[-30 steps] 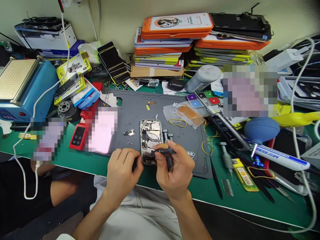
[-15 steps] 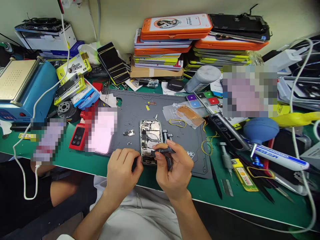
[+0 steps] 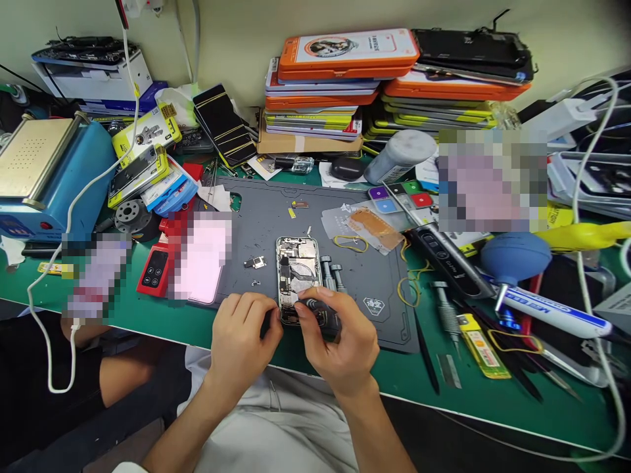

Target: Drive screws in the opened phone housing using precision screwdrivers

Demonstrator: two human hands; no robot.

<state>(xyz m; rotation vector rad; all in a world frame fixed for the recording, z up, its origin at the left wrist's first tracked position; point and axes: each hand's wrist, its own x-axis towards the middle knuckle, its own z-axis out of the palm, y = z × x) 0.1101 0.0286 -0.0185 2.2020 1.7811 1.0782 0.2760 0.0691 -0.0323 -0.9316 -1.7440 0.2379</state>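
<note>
An opened smartphone [image 3: 298,263] lies on the dark grey mat [image 3: 251,203], its inner parts bare. At its lower left edge, the curled fingers of my left hand [image 3: 244,332] hold the frame. Over the lower right part of the phone, my right hand [image 3: 342,332] is closed in a pinch. A slim black tool [image 3: 316,305] shows between its thumb and index finger, mostly covered. Right beside the phone lie bolt-like grey screwdrivers [image 3: 328,272]. A small metal-and-black part [image 3: 255,262] and tiny bits [image 3: 255,283] lie to the left.
Left of the mat are a red device [image 3: 152,269], a blurred phone [image 3: 202,259] and a blue machine [image 3: 73,177]. Boxes [image 3: 320,98] are stacked at the back. A black pen-like tool [image 3: 444,256], blue air blower [image 3: 515,256] and loose tools crowd the right. Another person's leg [image 3: 125,374] shows lower left.
My right hand has tilted down and drawn its fingers closer to the phone. The black tool, plainly visible before, is now mostly hidden. My left hand stays in place.
</note>
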